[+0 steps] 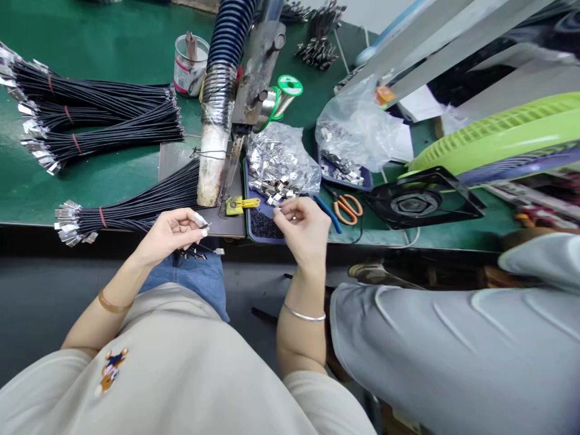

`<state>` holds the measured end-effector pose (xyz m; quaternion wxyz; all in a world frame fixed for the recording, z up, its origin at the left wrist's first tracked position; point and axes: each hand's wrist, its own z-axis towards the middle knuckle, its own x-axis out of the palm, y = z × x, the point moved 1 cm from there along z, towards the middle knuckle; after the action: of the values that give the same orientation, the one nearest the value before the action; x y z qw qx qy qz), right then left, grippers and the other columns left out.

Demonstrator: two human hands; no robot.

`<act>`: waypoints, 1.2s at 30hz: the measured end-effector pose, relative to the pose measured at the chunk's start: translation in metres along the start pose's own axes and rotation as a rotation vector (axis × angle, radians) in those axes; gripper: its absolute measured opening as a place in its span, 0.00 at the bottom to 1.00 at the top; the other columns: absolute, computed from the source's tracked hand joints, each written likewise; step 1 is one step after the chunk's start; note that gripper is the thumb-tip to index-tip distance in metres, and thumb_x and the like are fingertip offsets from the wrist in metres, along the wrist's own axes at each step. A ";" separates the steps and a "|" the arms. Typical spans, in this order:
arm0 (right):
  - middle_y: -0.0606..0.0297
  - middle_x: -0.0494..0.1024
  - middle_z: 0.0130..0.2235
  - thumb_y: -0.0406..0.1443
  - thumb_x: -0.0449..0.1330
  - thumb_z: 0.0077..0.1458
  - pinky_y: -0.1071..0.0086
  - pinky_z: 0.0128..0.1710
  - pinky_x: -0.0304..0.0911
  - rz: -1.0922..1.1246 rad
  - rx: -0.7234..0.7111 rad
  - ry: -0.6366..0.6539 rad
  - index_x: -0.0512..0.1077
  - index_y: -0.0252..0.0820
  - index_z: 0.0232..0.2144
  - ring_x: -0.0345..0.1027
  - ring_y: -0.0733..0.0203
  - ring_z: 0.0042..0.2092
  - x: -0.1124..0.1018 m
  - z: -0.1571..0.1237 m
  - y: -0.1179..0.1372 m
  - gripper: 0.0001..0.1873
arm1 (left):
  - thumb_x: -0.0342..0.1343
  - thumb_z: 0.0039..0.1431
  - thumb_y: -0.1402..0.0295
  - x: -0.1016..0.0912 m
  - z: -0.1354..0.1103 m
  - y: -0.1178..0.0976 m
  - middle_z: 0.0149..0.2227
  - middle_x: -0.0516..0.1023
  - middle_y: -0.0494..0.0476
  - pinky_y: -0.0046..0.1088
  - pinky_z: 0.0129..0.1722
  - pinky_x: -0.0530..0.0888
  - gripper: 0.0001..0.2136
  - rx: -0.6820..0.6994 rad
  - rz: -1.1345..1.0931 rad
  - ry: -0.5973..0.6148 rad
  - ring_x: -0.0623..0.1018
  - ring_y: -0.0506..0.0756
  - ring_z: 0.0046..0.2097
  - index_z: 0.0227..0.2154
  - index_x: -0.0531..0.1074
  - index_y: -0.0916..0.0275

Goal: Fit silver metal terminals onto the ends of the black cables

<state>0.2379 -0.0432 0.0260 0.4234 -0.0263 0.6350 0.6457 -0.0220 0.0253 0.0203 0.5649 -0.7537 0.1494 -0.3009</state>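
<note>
My left hand (174,229) is closed in a pinch on a thin black cable, whose tip pokes out past the thumb near the bench edge. My right hand (303,223) is closed too, over the front of a blue tray (264,238). A small silver bit, seemingly a metal connector shell (276,205), shows at its fingertips. Loose metal shells (278,188) spill from a clear plastic bag (283,151) in that tray, with small black pieces (267,223) in front. Left of the tray, a soldering iron (231,172) points down beside a yellow sponge (234,206).
A bundle of black cables (131,196) lies left of my hands, with more bundles (104,115) behind. A ribbed exhaust hose (231,33) hangs close by. Orange-handled scissors (348,208), solder spools (289,86), a black fan (421,199) and a person's grey-clothed leg (430,338) are rightward.
</note>
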 end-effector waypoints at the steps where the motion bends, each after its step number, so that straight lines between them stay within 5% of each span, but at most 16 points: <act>1: 0.67 0.75 0.32 0.34 0.65 0.47 0.71 0.23 0.61 0.138 0.012 0.006 0.66 0.43 0.21 0.63 0.70 0.22 -0.001 -0.007 0.006 0.10 | 0.72 0.45 0.61 0.003 -0.001 0.000 0.21 0.74 0.49 0.18 0.19 0.64 0.15 0.015 0.043 -0.021 0.68 0.44 0.21 0.29 0.75 0.66; 5: 0.66 0.81 0.35 0.37 0.69 0.50 0.71 0.26 0.72 0.475 -0.011 0.031 0.67 0.43 0.23 0.76 0.66 0.26 0.008 -0.044 0.037 0.13 | 0.65 0.54 0.64 0.014 -0.004 -0.003 0.22 0.76 0.53 0.20 0.21 0.66 0.10 0.093 0.209 -0.016 0.68 0.45 0.21 0.28 0.76 0.67; 9: 0.64 0.83 0.36 0.37 0.66 0.57 0.67 0.38 0.77 0.418 -0.099 -0.047 0.75 0.44 0.28 0.80 0.61 0.37 0.038 -0.072 0.055 0.06 | 0.58 0.60 0.67 0.017 -0.005 -0.007 0.22 0.76 0.52 0.20 0.20 0.62 0.11 0.141 0.326 0.039 0.65 0.44 0.20 0.24 0.74 0.67; 13: 0.62 0.82 0.38 0.37 0.66 0.57 0.69 0.36 0.77 0.484 -0.084 0.022 0.78 0.45 0.31 0.79 0.61 0.38 0.062 -0.073 0.049 0.04 | 0.56 0.62 0.67 0.016 -0.005 -0.010 0.21 0.75 0.52 0.20 0.22 0.62 0.13 0.153 0.416 0.083 0.65 0.44 0.21 0.22 0.73 0.67; 18: 0.63 0.82 0.39 0.36 0.65 0.56 0.72 0.34 0.75 0.545 -0.047 0.128 0.77 0.43 0.29 0.78 0.64 0.36 0.067 -0.069 0.040 0.04 | 0.56 0.63 0.67 0.016 -0.006 -0.007 0.22 0.77 0.53 0.21 0.26 0.67 0.12 0.159 0.476 0.123 0.72 0.47 0.24 0.25 0.75 0.66; 25: 0.62 0.82 0.40 0.32 0.62 0.59 0.68 0.38 0.77 0.387 -0.196 -0.032 0.75 0.44 0.30 0.79 0.60 0.40 0.069 -0.080 0.044 0.05 | 0.58 0.61 0.70 0.021 -0.008 0.003 0.30 0.81 0.55 0.23 0.33 0.70 0.06 0.369 0.623 -0.018 0.75 0.49 0.30 0.31 0.78 0.65; 30: 0.61 0.83 0.42 0.29 0.63 0.59 0.64 0.45 0.77 0.117 -0.480 -0.185 0.76 0.45 0.34 0.80 0.60 0.43 0.074 -0.085 0.045 0.06 | 0.56 0.63 0.65 0.018 -0.005 0.005 0.22 0.74 0.52 0.22 0.27 0.68 0.11 0.192 0.436 0.013 0.70 0.47 0.24 0.28 0.74 0.66; 36: 0.62 0.83 0.43 0.28 0.58 0.64 0.62 0.46 0.77 0.161 -0.449 -0.299 0.75 0.46 0.41 0.80 0.59 0.45 0.065 -0.080 0.044 0.09 | 0.63 0.54 0.63 0.014 0.000 0.006 0.18 0.64 0.46 0.21 0.21 0.59 0.12 0.057 0.197 -0.002 0.61 0.45 0.20 0.34 0.78 0.69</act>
<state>0.1306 -0.0701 0.0090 0.4434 0.0267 0.4065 0.7984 -0.0104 0.0154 0.0192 0.6133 -0.7191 0.2136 -0.2473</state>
